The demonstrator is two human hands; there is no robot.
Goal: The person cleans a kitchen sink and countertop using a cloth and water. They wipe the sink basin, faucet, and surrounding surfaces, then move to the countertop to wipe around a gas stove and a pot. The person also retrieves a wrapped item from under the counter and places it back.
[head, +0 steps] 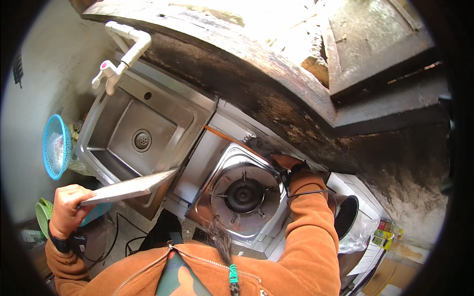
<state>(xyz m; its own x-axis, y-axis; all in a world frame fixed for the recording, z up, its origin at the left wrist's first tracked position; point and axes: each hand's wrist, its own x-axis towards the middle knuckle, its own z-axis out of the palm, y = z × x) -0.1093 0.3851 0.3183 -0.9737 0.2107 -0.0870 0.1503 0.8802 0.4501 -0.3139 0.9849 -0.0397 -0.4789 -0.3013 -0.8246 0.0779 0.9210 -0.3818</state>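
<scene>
My left hand (69, 207) grips one end of a flat, pale board (129, 189), thumb on top. The board is tilted, and its far end reaches across the near corner of the stainless steel sink (185, 118). At the back edge of the single-burner gas stove (242, 196), my right hand (287, 161) is by the end of a long, thin orange-brown strip (233, 140). A dark grey patch or cloth (259, 143) lies behind that strip on the white tiles. My right fingers are partly hidden, so their hold is unclear.
A white plastic tap (111, 74) overhangs the sink. Left of it is a blue plastic basket (56, 148); a green basket (43, 216) sits lower. A dark pot (346, 216) and clear plastic bag (355, 236) stand right of my right arm. The sooty ledge (240, 81) runs behind.
</scene>
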